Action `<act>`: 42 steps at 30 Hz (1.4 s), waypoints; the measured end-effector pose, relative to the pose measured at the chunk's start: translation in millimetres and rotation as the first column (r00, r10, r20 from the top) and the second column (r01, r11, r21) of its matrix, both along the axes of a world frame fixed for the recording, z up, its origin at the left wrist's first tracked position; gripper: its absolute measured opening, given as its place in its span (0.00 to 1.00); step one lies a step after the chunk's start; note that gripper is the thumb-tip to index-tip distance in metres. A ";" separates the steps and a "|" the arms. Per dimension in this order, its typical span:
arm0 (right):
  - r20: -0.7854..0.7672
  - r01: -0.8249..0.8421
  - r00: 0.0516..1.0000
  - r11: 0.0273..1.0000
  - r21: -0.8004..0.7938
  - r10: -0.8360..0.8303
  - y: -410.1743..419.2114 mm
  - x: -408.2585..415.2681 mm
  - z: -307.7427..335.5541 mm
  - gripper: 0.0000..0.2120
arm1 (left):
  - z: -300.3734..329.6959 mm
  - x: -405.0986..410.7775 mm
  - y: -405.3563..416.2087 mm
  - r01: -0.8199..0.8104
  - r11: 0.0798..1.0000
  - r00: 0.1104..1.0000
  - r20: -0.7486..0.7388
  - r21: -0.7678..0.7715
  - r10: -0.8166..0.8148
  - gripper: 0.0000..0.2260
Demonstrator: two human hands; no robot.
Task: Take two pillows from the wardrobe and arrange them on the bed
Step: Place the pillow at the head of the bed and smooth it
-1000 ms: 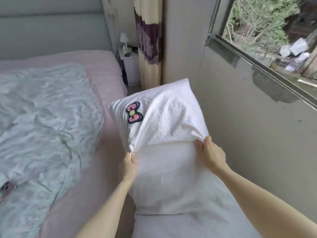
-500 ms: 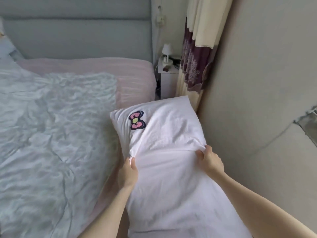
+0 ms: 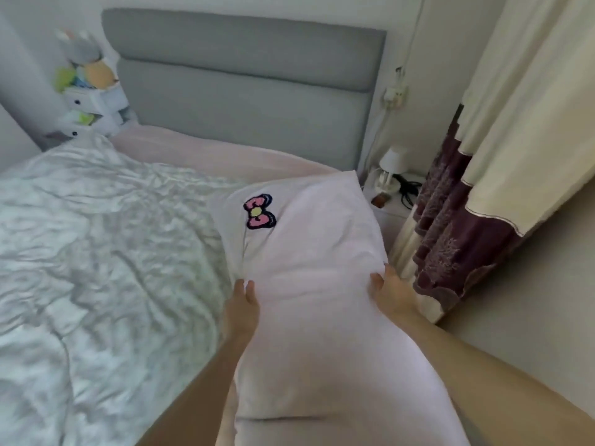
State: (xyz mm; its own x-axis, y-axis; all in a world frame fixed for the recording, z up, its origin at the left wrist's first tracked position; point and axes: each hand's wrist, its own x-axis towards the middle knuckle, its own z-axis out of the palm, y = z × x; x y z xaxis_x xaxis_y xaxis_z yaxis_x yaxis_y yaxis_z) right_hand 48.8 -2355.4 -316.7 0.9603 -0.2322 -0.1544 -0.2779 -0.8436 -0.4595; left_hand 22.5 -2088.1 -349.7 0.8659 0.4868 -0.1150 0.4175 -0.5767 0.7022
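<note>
A white pillow [image 3: 309,252] with a pink bow patch near its upper left corner is held out in front of me, over the right edge of the bed [image 3: 199,159]. My left hand [image 3: 243,304] pinches its left side and my right hand [image 3: 391,292] grips its right side. A second white pillow [image 3: 338,413] lies under the first, between my forearms. The bed has a pink sheet, a crumpled pale quilt [image 3: 96,252] and a grey padded headboard [image 3: 244,82].
A white nightstand [image 3: 394,204] with a small lamp and cables stands right of the bed. A cream and maroon curtain [image 3: 476,175] hangs along the right wall. A white drawer unit [image 3: 93,107] with plush toys stands at the far left.
My view has swung left from the window and wall toward the headboard. The pillows have come forward with both hands and now sit over the bed's right edge, nearer the headboard.
</note>
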 end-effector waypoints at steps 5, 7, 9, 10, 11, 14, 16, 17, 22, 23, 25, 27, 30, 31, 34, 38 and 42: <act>-0.003 -0.115 0.993 0.993 0.025 0.115 -6.1 129.8 -1.2 0.19 | 1.3 105.9 -9.8 -0.083 0.993 0.997 -0.002 -0.086 0.083 0.16; -0.039 -0.144 0.989 0.989 0.039 0.145 -1.3 186.8 -6.8 0.19 | -7.6 154.7 -8.5 -0.113 0.986 0.994 -0.018 -0.121 0.111 0.15; -0.066 -0.157 0.985 0.987 0.041 0.159 5.5 240.6 -9.1 0.19 | -13.2 201.3 -4.6 -0.130 0.979 0.991 -0.026 -0.158 0.128 0.16; -0.073 -0.160 0.984 0.986 0.049 0.163 10.1 278.1 -9.6 0.19 | -16.7 234.0 -1.8 -0.141 0.974 0.990 -0.018 -0.179 0.140 0.16; -0.075 -0.161 0.984 0.986 0.054 0.164 13.4 304.6 -6.5 0.20 | -15.6 256.8 -0.5 -0.149 0.972 0.989 -0.016 -0.181 0.149 0.16; -0.042 -0.200 0.978 0.978 0.054 0.203 25.8 397.2 8.6 0.19 | -5.3 340.1 7.5 -0.187 0.965 0.981 0.010 -0.184 0.192 0.15; -0.003 -0.243 0.970 0.969 0.047 0.243 36.1 456.8 14.4 0.18 | 4.8 396.7 14.9 -0.209 0.962 0.976 0.023 -0.174 0.216 0.13; 0.018 -0.256 0.967 0.965 0.056 0.256 40.9 481.8 15.4 0.18 | 9.3 421.9 18.4 -0.221 0.962 0.973 0.024 -0.160 0.228 0.12; 0.129 -0.263 0.958 0.964 0.047 0.255 50.3 583.3 -7.4 0.16 | 13.2 511.4 20.2 -0.297 0.954 0.955 0.004 -0.028 0.297 0.09; 0.101 -0.293 0.952 0.956 0.018 0.290 53.5 607.9 -13.1 0.16 | 9.4 530.8 19.8 -0.324 0.946 0.946 -0.005 0.006 0.324 0.09; 0.053 -0.336 0.941 0.941 0.024 0.335 62.2 651.6 -23.6 0.15 | 1.4 565.8 19.7 -0.356 0.932 0.933 -0.020 0.058 0.358 0.10; 0.033 -0.398 0.917 0.914 0.079 0.397 76.3 694.5 -33.4 0.15 | -11.0 598.7 22.9 -0.409 0.907 0.908 -0.046 0.102 0.415 0.11; 0.058 -0.510 0.860 0.853 0.114 0.507 99.3 750.4 -47.8 0.14 | -30.8 636.5 30.3 -0.527 0.843 0.840 -0.088 0.107 0.536 0.13; 0.063 -0.535 0.845 0.835 0.126 0.532 107.2 759.1 -48.2 0.13 | -34.6 639.4 34.5 -0.558 0.823 0.818 -0.094 0.108 0.568 0.13; 0.070 -0.636 0.772 0.764 0.113 0.632 136.5 809.1 -61.0 0.14 | -53.5 664.2 41.5 -0.683 0.726 0.716 -0.126 0.079 0.687 0.10; 0.107 -0.734 0.676 0.680 0.008 0.729 174.8 863.9 -80.1 0.16 | -71.3 690.8 49.8 -0.759 0.650 0.639 -0.158 0.031 0.753 0.07; 0.010 -0.748 0.632 0.613 -0.253 0.775 188.1 900.9 -105.4 0.27 | -89.7 723.6 59.4 -0.709 0.706 0.680 -0.263 0.003 0.684 0.22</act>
State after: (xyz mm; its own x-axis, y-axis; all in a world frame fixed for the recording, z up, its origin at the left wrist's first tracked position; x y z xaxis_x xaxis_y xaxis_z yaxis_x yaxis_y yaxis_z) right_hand 949.7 -2167.2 -422.0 0.8116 0.5786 -0.0812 0.5488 -0.8026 -0.2340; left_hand 746.1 -2028.6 -439.4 0.2225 0.9146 -0.3376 0.8245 0.0083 0.5658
